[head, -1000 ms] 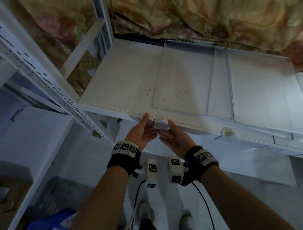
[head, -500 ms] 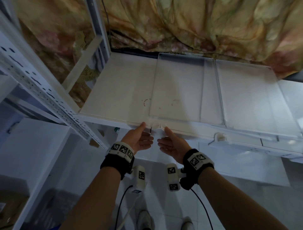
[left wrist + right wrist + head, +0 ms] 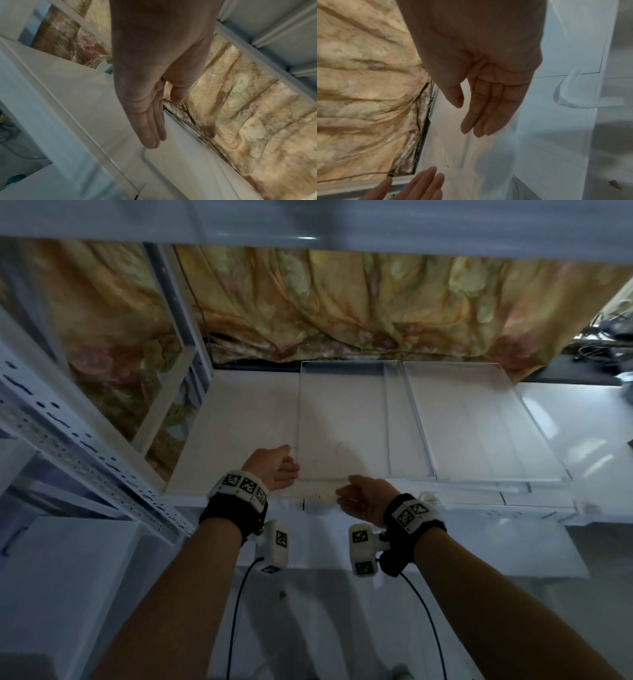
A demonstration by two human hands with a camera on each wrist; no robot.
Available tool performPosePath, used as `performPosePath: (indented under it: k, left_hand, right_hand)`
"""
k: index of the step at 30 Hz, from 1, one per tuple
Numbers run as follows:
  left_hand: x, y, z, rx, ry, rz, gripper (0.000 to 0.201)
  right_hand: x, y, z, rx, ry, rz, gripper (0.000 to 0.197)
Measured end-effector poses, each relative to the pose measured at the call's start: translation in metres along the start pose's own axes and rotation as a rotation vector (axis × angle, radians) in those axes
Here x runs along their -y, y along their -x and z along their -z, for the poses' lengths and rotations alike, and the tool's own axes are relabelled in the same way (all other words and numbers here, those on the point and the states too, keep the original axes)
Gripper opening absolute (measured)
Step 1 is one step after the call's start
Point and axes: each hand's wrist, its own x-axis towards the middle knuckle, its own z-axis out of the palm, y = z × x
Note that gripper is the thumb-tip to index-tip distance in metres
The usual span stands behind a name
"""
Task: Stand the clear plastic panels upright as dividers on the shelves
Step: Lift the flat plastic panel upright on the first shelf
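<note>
Two clear plastic panels lie flat side by side on the white shelf (image 3: 239, 433), the left panel (image 3: 342, 419) and the right panel (image 3: 479, 419). My left hand (image 3: 274, 465) is at the left panel's near left corner, fingers straight and together (image 3: 150, 132), just over the panel's rounded corner (image 3: 171, 169). My right hand (image 3: 361, 498) is at the same panel's front edge, palm up with fingers straight (image 3: 481, 119). Neither hand holds anything. I cannot tell whether either touches the panel.
A floral cloth (image 3: 376, 302) hangs behind the shelf. A perforated white upright (image 3: 85, 453) runs along the left, and an upper shelf (image 3: 308, 220) is overhead. A small white clip (image 3: 430, 496) sits on the shelf's front rail. A lower shelf (image 3: 445, 546) is beneath.
Both hands have left the white clip at the shelf's front edge and spread apart, the left rising to the panel's left corner. The view has tilted up.
</note>
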Motion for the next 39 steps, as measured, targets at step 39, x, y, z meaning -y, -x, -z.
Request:
performPosePath:
  k: [39]
  left_hand:
    - [-0.004,-0.087,-0.037,-0.266,-0.091,-0.073,0.041]
  right_hand:
    - [0.132,-0.071,0.108,-0.57,0.647,0.356,0.021]
